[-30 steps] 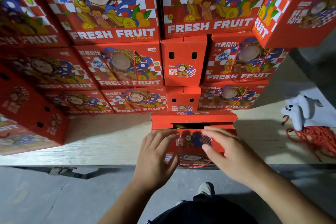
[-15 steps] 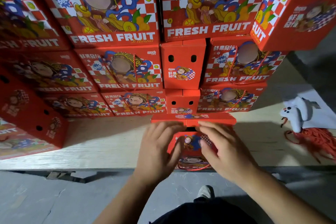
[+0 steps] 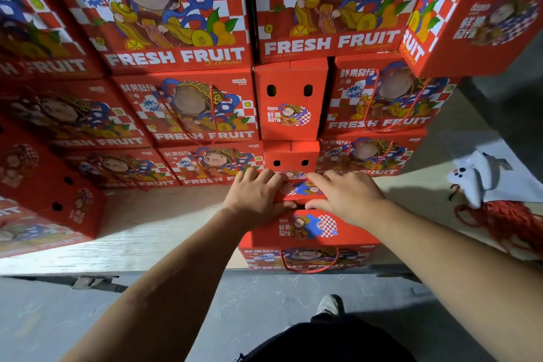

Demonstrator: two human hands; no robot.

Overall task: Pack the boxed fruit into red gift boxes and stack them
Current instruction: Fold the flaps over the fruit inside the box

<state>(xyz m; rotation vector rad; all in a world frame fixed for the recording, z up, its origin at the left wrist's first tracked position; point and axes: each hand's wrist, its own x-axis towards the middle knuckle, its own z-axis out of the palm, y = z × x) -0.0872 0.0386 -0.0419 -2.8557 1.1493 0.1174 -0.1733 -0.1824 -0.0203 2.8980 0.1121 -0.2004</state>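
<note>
**Both hands press the lid flaps of a red gift box shut at the bench edge**

On the left and across the back stands the wall of stacked gift boxes (image 3: 182, 109), red printed cartons marked FRESH FRUIT, several with red rope handles hanging down their faces. They rest on a pale wooden bench (image 3: 152, 223).

The left hand (image 3: 254, 198) lies flat on the left top flap of the gift box being closed (image 3: 308, 239), its fingers (image 3: 258, 175) extended and close together, reaching toward the far edge, with the thumb along the near side of the flap. It presses rather than grips; nothing is held inside it.

That box sits at the near edge of the bench, just in front of the stack, with its red rope handle (image 3: 308, 266) drooping over the front face. The fruit inside is hidden, so whether it is packed cannot be seen.

The right hand (image 3: 345, 200) mirrors the left on the right flap, fingers straight and spread slightly, palm down, holding nothing.

The box looks to be stiff corrugated card: rigid at the corners and edges, springy at the flaps, smooth-printed and likely a little slippery. Filled with fruit it would probably be fairly heavy and the contents bruisable. For lifting onto the stack, the two short ends or the underside look the safest hold; the rope handle suits carrying but would let the box swing.

At far right, a white glove (image 3: 473, 182) lies on a bundle of red cord (image 3: 505, 220).
</note>
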